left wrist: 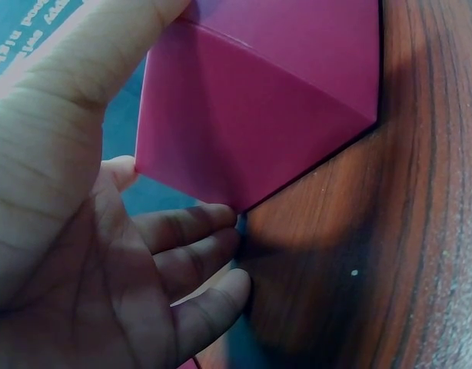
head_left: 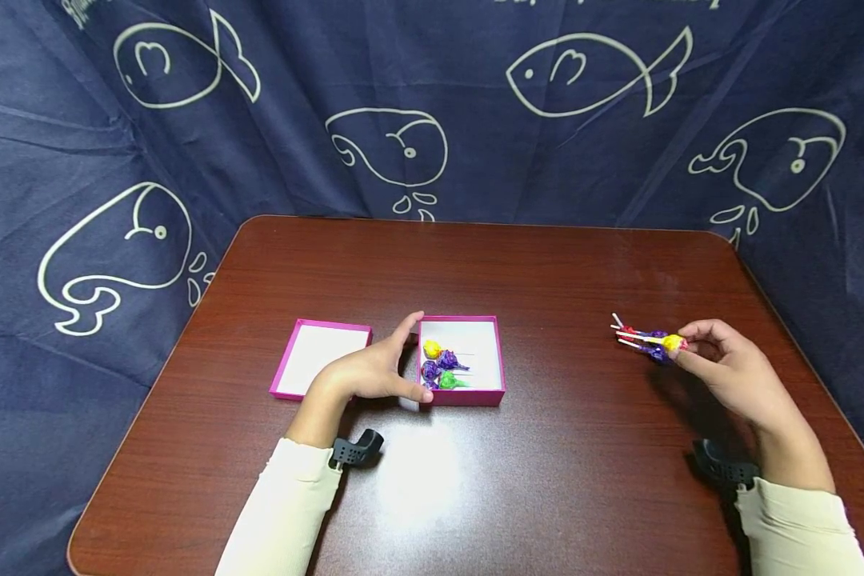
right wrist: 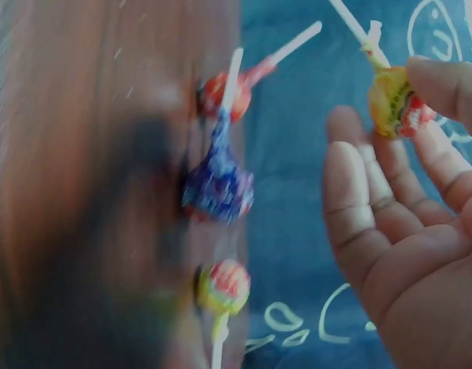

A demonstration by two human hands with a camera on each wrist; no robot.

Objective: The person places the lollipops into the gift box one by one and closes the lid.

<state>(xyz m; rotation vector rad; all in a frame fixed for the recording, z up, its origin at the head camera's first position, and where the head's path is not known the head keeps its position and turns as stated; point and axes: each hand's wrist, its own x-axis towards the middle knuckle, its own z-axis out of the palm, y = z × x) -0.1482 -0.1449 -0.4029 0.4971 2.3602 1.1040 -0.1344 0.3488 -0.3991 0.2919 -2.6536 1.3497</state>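
My left hand [head_left: 374, 370] spans the left side of a pink box [head_left: 481, 340], its thumb at the front corner and a finger at the back corner. Inside the white-lined box lie a yellow lollipop [head_left: 432, 349], a green lollipop [head_left: 450, 381] and purple lollipops [head_left: 447, 360]. Over at the right, my right hand [head_left: 738, 372] pinches another yellow lollipop [right wrist: 390, 100] by its wrapped head, the stick pointing left in the head view. Below it on the table are a red lollipop [right wrist: 224, 96], a purple lollipop [right wrist: 219, 188] and a yellow-wrapped lollipop [right wrist: 227, 286].
A pink-rimmed, white-lined lid [head_left: 324, 352] lies left of the box, partly behind the left hand. The brown wooden table [head_left: 547, 480] meets a dark blue curtain [head_left: 475, 160] with white fish and whale drawings at its back and sides.
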